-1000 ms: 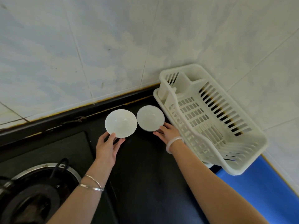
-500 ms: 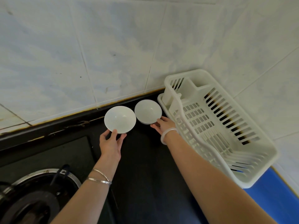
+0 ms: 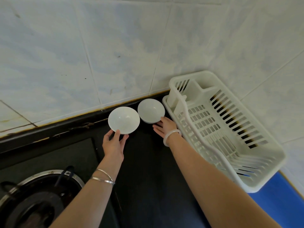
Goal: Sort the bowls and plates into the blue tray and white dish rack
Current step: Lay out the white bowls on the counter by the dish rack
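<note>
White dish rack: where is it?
Head view, right side: the slatted white plastic dish rack sits in the tiled wall corner, beside the small white bowl the right hand touches.
</note>
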